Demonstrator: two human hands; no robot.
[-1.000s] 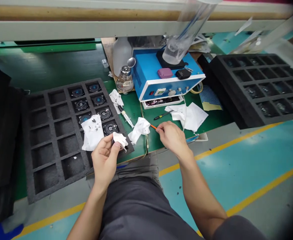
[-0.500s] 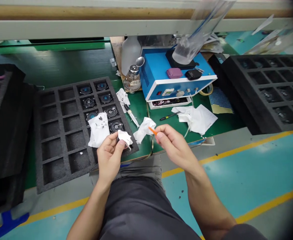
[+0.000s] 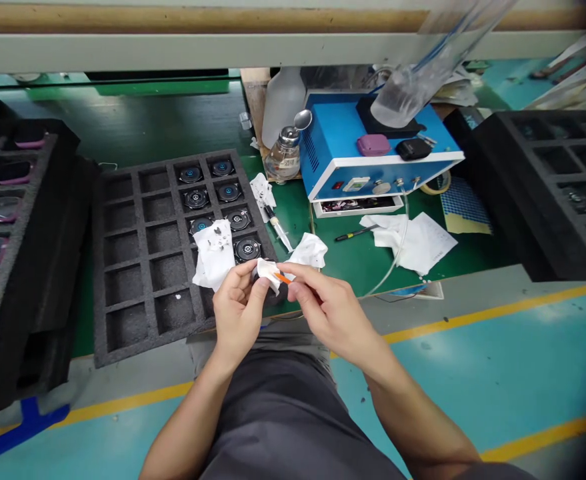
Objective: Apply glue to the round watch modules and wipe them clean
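Note:
My left hand (image 3: 240, 303) is closed on a small white wipe (image 3: 269, 272), pinched between thumb and fingers. Whether something lies under the wipe I cannot make out. My right hand (image 3: 327, 310) pinches a thin orange stick (image 3: 283, 278), its tip at the wipe. Behind the hands lies a black foam tray (image 3: 150, 263) with round black watch-like parts (image 3: 247, 249) in its two right columns. A white cloth (image 3: 213, 253) with dark specks rests across that tray. To the right of the wipe is a crumpled white tissue (image 3: 309, 251) on the green bench.
A blue machine (image 3: 383, 160) stands at the back, beside a glass pump bottle (image 3: 283, 157) and a white bottle (image 3: 283, 107). On the bench are a syringe (image 3: 279, 230), a black pen (image 3: 355, 233) and white papers (image 3: 417, 243). Stacked foam trays flank both sides (image 3: 523, 200).
My right hand has moved left, bringing the orange stick from apart to the wipe in my left hand. The whole view has shifted slightly.

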